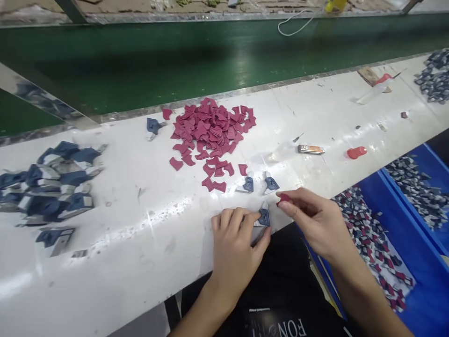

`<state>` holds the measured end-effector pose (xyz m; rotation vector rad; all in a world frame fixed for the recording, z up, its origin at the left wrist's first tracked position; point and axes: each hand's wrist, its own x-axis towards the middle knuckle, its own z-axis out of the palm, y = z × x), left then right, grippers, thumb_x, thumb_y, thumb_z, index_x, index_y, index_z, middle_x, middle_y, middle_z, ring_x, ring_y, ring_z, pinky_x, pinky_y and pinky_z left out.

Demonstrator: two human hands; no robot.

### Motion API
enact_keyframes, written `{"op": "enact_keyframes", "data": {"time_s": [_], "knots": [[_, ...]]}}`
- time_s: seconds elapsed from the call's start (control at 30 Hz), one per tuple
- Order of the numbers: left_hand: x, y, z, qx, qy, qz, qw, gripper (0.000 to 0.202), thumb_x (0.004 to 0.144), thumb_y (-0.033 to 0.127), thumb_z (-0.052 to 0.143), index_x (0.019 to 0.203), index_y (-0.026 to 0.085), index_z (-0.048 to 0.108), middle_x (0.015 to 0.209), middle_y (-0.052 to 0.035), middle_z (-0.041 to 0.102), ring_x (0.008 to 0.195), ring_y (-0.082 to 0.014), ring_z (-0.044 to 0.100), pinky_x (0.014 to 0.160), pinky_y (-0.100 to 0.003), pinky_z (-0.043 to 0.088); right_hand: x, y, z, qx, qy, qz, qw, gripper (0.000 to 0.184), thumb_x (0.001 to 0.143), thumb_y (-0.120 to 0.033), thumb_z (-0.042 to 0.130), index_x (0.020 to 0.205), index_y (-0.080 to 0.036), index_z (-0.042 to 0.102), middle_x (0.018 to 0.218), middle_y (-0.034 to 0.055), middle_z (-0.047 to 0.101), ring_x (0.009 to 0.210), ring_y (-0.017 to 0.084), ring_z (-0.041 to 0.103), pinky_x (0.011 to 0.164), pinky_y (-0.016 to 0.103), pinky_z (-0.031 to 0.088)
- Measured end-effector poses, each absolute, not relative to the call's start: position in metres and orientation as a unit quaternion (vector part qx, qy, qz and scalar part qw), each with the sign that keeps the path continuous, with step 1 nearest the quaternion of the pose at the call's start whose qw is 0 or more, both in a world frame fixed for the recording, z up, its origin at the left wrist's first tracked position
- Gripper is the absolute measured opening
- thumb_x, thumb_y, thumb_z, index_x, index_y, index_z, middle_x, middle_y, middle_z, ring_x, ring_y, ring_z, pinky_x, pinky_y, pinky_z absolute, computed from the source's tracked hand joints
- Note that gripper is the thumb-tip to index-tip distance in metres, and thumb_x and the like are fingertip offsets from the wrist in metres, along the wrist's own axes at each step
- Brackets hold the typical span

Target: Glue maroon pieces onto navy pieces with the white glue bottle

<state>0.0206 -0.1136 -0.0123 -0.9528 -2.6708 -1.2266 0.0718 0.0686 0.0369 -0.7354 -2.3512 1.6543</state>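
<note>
My left hand [235,241] rests on the white table, thumb and index finger closed around a small blue and grey plastic part [264,217] near the front edge. Just to its right, my right hand [315,220] pinches a dark red flat piece [283,199] between thumb and fingers, raised and apart from the blue part. Two more blue and grey parts lie beyond my hands, one on the left [248,185] and one on the right [271,183]. Past them spreads a heap of dark red pieces [213,128].
Blue and grey parts [66,178] are piled at the left. Toward the right lie a clear bottle [282,152], an orange-labelled lighter-like item [311,149] and a red cap [357,152]. Blue bins [421,276] with assembled-looking parts stand below the table edge. A green conveyor [157,61] runs behind.
</note>
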Motion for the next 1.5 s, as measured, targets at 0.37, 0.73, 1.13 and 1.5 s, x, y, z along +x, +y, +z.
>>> {"op": "enact_keyframes", "data": {"time_s": [0.37,0.73,1.13,1.5], "knots": [[0.017,-0.113,-0.014,-0.325,-0.864,-0.382,0.037,0.013,0.095,0.029,0.080,0.104,0.024,0.072,0.093,-0.0003,0.073,0.092,-0.0214,0.060,0.083,-0.041,0.037,0.079,0.053,0.018,-0.334,-0.654,0.679,-0.029,0.042,0.082,-0.054,0.093,0.100,-0.019,0.079,0.076,0.0035,0.073,0.052,0.012,0.050,0.045,0.025,0.039],[0.018,-0.113,-0.015,-0.326,-0.865,-0.381,0.034,0.012,0.095,0.027,0.079,0.105,0.022,0.072,0.094,-0.0010,0.073,0.093,-0.0217,0.059,0.084,-0.040,0.036,0.074,0.052,0.020,-0.338,-0.659,0.670,-0.052,0.041,0.080,-0.051,0.096,0.091,-0.020,0.071,0.072,-0.0025,0.067,0.050,0.009,0.050,0.041,0.022,0.039],[0.019,-0.117,-0.010,-0.342,-0.845,-0.407,0.055,0.023,0.095,0.012,0.078,0.114,0.022,0.073,0.100,0.0008,0.082,0.091,-0.0178,0.071,0.089,-0.042,0.037,0.068,0.058,0.023,-0.353,-0.671,0.635,-0.147,0.043,0.086,-0.056,0.089,0.083,-0.023,0.061,0.060,-0.0062,0.063,0.039,0.009,0.049,0.036,0.020,0.033],[0.016,-0.125,-0.009,-0.402,-0.832,-0.376,0.066,0.023,0.096,0.001,0.071,0.109,0.019,0.078,0.104,-0.0063,0.084,0.090,-0.0192,0.074,0.086,-0.042,0.036,0.062,0.064,0.025,-0.356,-0.624,0.662,-0.215,0.042,0.091,-0.053,0.086,0.083,-0.022,0.059,0.065,-0.0029,0.073,0.037,0.009,0.055,0.035,0.016,0.037]]}}
